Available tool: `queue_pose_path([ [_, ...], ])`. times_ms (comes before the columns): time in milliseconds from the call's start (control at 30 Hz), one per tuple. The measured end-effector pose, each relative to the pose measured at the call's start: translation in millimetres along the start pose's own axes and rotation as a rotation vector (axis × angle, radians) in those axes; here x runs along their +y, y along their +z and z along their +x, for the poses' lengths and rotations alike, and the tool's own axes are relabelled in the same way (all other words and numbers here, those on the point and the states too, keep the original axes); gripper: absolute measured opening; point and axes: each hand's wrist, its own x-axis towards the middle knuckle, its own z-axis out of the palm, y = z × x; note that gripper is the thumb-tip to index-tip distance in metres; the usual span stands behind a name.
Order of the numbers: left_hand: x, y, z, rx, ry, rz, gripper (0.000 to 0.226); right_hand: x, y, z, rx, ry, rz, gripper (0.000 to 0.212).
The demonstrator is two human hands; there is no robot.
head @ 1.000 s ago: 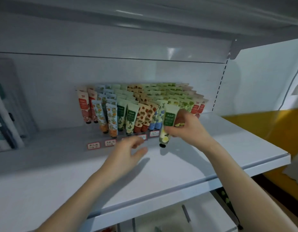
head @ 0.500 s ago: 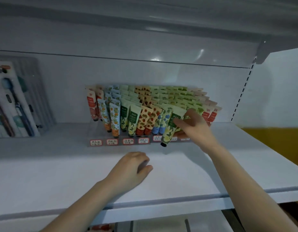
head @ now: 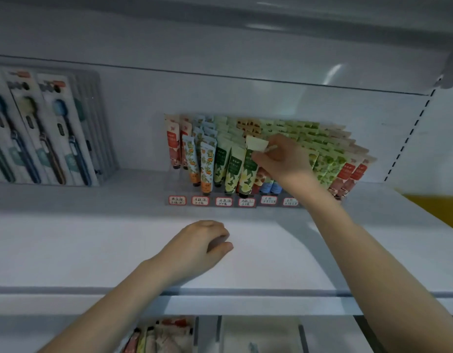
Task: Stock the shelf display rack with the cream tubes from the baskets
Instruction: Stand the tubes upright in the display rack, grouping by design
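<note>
Item: our right hand [head: 278, 159] pinches the flat top end of a green-and-yellow cream tube [head: 247, 174], which stands cap down in the front row of the rack [head: 257, 203], fourth lane from the left. Our left hand [head: 200, 247] rests on the shelf [head: 271, 256], fingers loosely curled, holding nothing.

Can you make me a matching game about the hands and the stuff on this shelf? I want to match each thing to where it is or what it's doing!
Things:
1. right hand
2. left hand
3. toothbrush packs
4. price labels

Places or states:
A. at the far left of the shelf
B. loosely curled on the shelf, holding nothing
C. in a row along the front of the rack
D. pinching the top of a green and yellow tube

Pairs: 1-D, 2-B, 3-A, 4-C
</note>
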Motion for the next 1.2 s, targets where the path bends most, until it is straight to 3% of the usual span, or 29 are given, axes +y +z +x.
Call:
queue_pose_path([
  [133,-5,3,-3,0.035,0.031,-0.011,0.074,-6,21,5,0.051,-0.011,0.000,0.033],
  [533,-17,12,2,0.064,0.118,0.031,0.059,-6,66,11,0.123,-0.032,-0.191,0.022],
  [800,-18,13,0,0.068,0.134,0.039,0.046,-6,71,17,0.060,0.012,-0.290,0.026],
  [967,-20,4,-3,0.038,0.175,0.048,0.041,-13,68,23,-0.019,0.052,-0.230,0.025],
  [1133,-46,-20,-13,0.044,0.176,0.028,0.056,-18,69,26,-0.075,0.099,-0.188,0.024],
  [1200,-53,-24,-18,0.081,0.123,-0.004,0.041,-20,72,26,-0.081,0.100,-0.190,0.024],
])
